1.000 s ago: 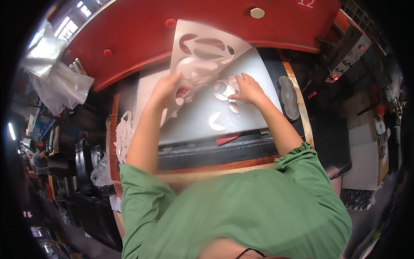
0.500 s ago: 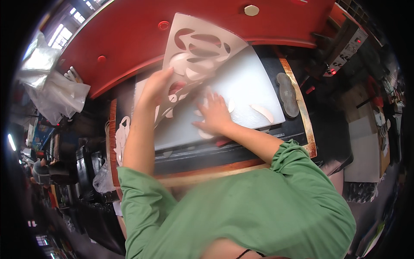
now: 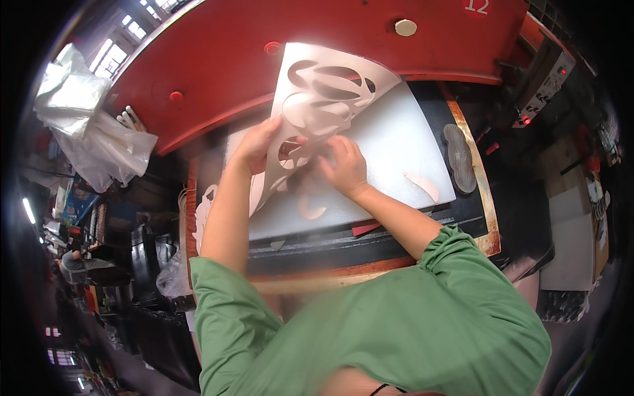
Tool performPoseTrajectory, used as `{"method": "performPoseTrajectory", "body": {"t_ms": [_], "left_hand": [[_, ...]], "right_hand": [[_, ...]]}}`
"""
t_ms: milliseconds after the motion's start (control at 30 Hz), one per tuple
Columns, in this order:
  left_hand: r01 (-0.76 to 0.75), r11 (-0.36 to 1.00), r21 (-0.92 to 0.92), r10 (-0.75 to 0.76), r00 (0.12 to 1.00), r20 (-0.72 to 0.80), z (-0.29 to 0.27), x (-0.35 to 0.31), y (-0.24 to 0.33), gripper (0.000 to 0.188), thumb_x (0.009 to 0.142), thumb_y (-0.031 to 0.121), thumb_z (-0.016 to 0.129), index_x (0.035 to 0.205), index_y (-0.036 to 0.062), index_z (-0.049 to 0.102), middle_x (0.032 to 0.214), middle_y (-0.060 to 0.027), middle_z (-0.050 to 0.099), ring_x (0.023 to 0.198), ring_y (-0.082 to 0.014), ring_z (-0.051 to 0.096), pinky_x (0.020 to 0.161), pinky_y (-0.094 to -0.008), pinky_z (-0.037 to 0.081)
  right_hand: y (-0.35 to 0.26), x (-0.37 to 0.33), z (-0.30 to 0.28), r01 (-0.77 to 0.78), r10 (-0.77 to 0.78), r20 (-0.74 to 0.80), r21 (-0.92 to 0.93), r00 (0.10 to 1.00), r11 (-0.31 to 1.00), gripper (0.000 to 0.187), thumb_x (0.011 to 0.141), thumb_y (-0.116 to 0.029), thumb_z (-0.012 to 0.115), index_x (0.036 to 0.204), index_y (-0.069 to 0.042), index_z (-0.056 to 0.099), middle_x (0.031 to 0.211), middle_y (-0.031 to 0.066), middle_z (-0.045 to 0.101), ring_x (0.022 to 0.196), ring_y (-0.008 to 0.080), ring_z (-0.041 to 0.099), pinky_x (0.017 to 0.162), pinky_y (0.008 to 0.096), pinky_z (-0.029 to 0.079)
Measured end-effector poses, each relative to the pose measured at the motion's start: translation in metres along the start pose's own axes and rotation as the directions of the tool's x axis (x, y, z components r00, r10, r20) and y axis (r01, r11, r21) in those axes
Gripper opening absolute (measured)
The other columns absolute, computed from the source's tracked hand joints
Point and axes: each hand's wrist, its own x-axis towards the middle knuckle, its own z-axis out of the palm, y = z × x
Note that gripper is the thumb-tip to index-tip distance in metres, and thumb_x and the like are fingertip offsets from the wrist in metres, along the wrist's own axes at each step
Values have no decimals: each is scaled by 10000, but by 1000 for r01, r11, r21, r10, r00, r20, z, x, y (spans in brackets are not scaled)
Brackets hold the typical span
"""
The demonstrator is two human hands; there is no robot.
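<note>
My left hand (image 3: 259, 144) grips the left edge of a pale pink sheet (image 3: 356, 63) full of oval and curved cut-outs. The sheet stands tilted up off a white board (image 3: 399, 135), its lower part sagging toward the left. Close against the sheet's lower right edge is my right hand (image 3: 348, 168), raised off the board with fingers curled in. Its fingertips are partly hidden, so what they hold cannot be made out. On the board lie a curved pale offcut (image 3: 422, 187) at the right and another pale piece (image 3: 312, 210) below my hands.
A red machine beam (image 3: 218, 109) spans the far side. A grey sole-shaped form (image 3: 459, 158) lies right of the board, inside the worn table edge (image 3: 489, 224). Beyond stands a control box (image 3: 545, 86) with red lights. Plastic bags (image 3: 72, 99) hang at left.
My right hand has lifted from lying spread on the board to the sheet's lower edge, fingers now curled. Small pieces that lay around it no longer show there. The whole view has shifted slightly.
</note>
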Motion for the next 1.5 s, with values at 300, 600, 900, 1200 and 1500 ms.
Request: {"method": "performPoseTrajectory", "body": {"t_ms": [300,600,900,1200,1500], "left_hand": [[-64,970,-233,72,997,23,-1,9,-22,473,1075,408,330,1328,47,501,1116,-154,660,930,-247,686,653,-353,570],[-134,970,-201,107,984,-144,-8,21,-31,503,1071,405,323,1283,-9,514,908,-152,700,857,-264,704,610,-371,593],[-152,988,34,154,917,-367,-2,25,-27,472,1070,384,331,1233,5,561,840,-119,713,739,-182,698,581,-261,477],[-262,965,13,251,908,-336,28,8,0,437,1070,320,369,1303,-10,534,1089,-134,673,787,-190,691,754,-342,590],[-290,955,69,295,883,-365,25,14,12,411,1084,309,344,1306,-6,487,1108,-173,665,765,-200,714,789,-360,603]], "right_hand": [[28,33,3,342,-337,59,-130,940,930,224,741,-149,682,928,-86,575,844,52,568,770,266,619,681,397,506],[34,42,-22,511,-498,115,-178,860,841,164,748,-162,648,716,-114,495,688,27,511,649,247,604,531,366,467],[-9,0,-43,-284,180,682,43,709,958,341,860,-382,635,724,-70,659,794,125,685,765,346,647,692,478,506],[47,11,-3,-157,207,243,-210,948,965,285,847,-324,696,972,-71,658,945,135,668,917,362,638,783,473,524],[56,22,-2,9,74,420,-191,905,981,161,848,-222,608,843,-66,647,864,147,673,824,379,647,739,502,507]]}}
